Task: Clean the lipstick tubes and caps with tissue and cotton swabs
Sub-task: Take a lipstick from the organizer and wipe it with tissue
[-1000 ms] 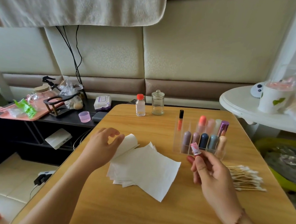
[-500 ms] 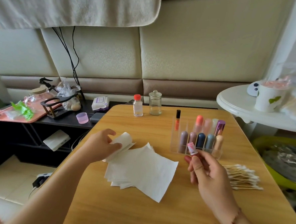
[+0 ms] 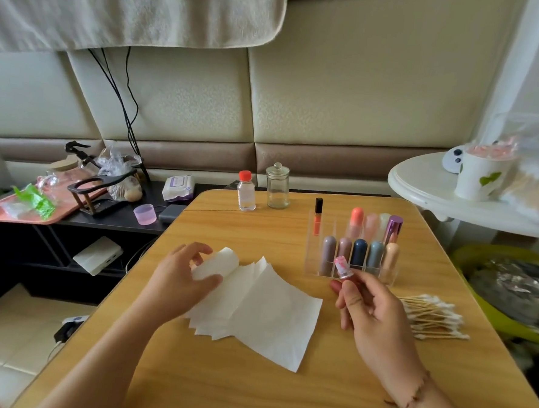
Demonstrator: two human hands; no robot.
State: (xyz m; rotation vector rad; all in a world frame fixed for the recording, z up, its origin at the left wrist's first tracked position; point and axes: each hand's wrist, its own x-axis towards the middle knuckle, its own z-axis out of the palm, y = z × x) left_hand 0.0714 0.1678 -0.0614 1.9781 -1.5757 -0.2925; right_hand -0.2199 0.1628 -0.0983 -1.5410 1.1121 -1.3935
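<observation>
Left hand (image 3: 175,284) is now curling the top tissue sheet (image 3: 217,265) further back off the tissue stack (image 3: 264,317), thumb and fingers pinching it, while right hand (image 3: 372,308) is holding the opened lipstick tube (image 3: 343,266) upright between fingertips, just in front of the clear organizer (image 3: 353,250).

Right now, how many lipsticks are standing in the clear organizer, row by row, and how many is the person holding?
Front row of the organizer: 5 lipsticks
Back row: 4 lipsticks, plus 1 lip gloss
In the right hand: 1 lipstick
Total: 11
</observation>
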